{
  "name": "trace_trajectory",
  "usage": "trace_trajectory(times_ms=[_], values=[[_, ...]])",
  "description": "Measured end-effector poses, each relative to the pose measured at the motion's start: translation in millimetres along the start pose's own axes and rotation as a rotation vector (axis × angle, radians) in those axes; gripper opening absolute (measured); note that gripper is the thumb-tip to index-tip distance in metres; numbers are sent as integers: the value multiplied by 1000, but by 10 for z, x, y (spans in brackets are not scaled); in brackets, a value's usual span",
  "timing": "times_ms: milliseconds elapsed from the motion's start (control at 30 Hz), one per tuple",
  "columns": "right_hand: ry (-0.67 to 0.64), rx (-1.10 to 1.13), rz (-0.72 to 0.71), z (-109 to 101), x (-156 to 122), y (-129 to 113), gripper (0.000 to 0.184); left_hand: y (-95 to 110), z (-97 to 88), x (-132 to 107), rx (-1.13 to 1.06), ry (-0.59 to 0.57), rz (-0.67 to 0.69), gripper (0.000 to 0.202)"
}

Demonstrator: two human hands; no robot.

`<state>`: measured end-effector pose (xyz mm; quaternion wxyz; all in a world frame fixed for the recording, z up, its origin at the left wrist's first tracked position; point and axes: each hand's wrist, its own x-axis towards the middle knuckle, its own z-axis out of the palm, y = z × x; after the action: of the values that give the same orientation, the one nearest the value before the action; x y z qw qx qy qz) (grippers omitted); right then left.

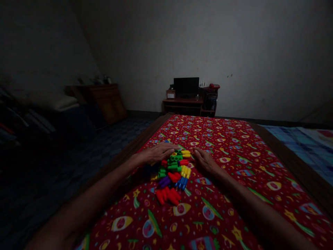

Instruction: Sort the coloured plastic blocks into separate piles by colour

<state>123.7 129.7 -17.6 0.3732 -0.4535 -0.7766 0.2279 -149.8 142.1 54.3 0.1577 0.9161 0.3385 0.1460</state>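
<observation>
The blocks (173, 168) look like smooth, glossy plastic, with a bit of shine on the rounded ends. Printed red cloth (199, 218) under them is pretty matt. Cabinet (109, 104) looks like wood, box (171, 94) like cardboard, wall (208, 45) kinda matt too.

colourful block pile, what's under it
The pile lies on a red patterned cloth, visible around its edges. Anything directly beneath the blocks is covered, and the left hand hides part of the pile's far side.

Red, green, yellow, blue blocks (174, 168) (purple too); red rocket-print cloth (221, 227)
</observation>
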Motion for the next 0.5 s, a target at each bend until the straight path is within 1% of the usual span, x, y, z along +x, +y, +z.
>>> trace_trajectory(times_ms=[33,100,133,167,200,267,333,400,433,500], values=[[23,-35,15,-97,-36,34,46,60,19,-148,78,59,-40,51],[80,-137,66,-358,-168,149,46,209,96,-402,232,179,-120,51],[94,-196,105,-510,-265,231,46,312,158,-497,296,216,-137,49],[89,-265,152,-665,-383,327,47,436,238,-567,342,228,-122,47],[90,-341,191,-815,-518,435,48,576,334,-612,371,216,-79,45],[109,-485,243,-1076,-817,672,48,858,556,-634,395,121,72,45],[139,-636,264,-1269,-1119,912,49,1057,766,-595,401,59,171,44],[129,-765,241,-1407,-1381,1126,48,1107,903,-532,417,60,179,40],[114,-807,222,-1464,-1485,1215,47,1077,933,-502,431,73,158,38],[82,-856,191,-1561,-1628,1345,44,949,925,-458,466,104,103,35]])
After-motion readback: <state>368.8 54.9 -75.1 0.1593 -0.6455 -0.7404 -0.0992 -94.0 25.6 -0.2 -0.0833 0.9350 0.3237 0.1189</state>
